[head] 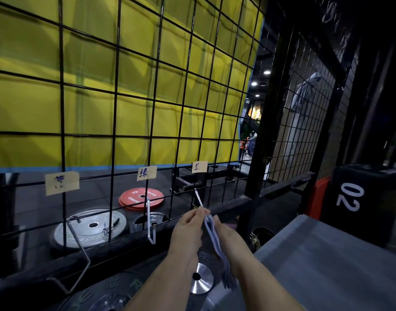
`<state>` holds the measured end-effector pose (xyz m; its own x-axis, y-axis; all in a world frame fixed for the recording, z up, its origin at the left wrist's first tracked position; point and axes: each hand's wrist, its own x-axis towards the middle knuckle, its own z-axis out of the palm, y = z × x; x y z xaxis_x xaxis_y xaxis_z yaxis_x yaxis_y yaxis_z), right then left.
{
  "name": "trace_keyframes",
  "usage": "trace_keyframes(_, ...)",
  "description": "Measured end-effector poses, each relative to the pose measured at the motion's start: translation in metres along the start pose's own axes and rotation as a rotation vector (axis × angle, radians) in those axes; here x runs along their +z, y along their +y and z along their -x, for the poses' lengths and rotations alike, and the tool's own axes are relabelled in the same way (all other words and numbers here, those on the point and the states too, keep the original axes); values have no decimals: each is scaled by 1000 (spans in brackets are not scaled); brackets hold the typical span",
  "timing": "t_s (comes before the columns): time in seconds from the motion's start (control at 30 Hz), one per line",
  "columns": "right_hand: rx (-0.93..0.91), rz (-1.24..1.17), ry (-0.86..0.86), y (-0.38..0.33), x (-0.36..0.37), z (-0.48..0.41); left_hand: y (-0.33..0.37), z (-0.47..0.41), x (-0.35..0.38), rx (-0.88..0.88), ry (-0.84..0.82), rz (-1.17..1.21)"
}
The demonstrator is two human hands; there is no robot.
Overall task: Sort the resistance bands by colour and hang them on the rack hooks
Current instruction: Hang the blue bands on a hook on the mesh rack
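Resistance bands [215, 241]: a bundle of pale blue-violet loops is hanging between the two hands, low in front of the wire rack [116, 90]. The bundle's long axis is running from upper left to lower right. Its upper end is sitting at the fingertips of the left hand [188, 230], and its free tails are trailing down towards the person, beside the right forearm.

The left hand is pinching the upper end of the bundle between thumb and fingertips. The right hand [226, 234] is lying against the right side of the bundle, just below that pinch. The bands are hiding its thumb, so it cannot be told whether this hand is gripping or only steadying.

The governing relation is the one between the pinched end and the right hook [198, 198]. That hook is sloping down from the rack wire beneath the right label [199, 166]. Its lower tip is meeting, or very nearly meeting, the left fingertips; blur is preventing a firmer reading. The hook is therefore lying just above the pinch, and the left hand is the nearer of the two.

Judgement: the loops are not yet sitting over the hook. The coming move is calling for the pinched end to be opened and passed over the tip. The middle hook [151, 225] and the left hook [78, 254] are hanging bare.
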<state>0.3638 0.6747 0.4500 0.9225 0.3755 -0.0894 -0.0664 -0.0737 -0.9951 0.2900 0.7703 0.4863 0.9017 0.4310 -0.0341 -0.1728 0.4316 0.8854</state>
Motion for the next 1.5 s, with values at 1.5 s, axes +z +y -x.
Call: trace_keyframes(1.5,-133,56,-152,34,5,0,-25,12,-15,328,109,-539)
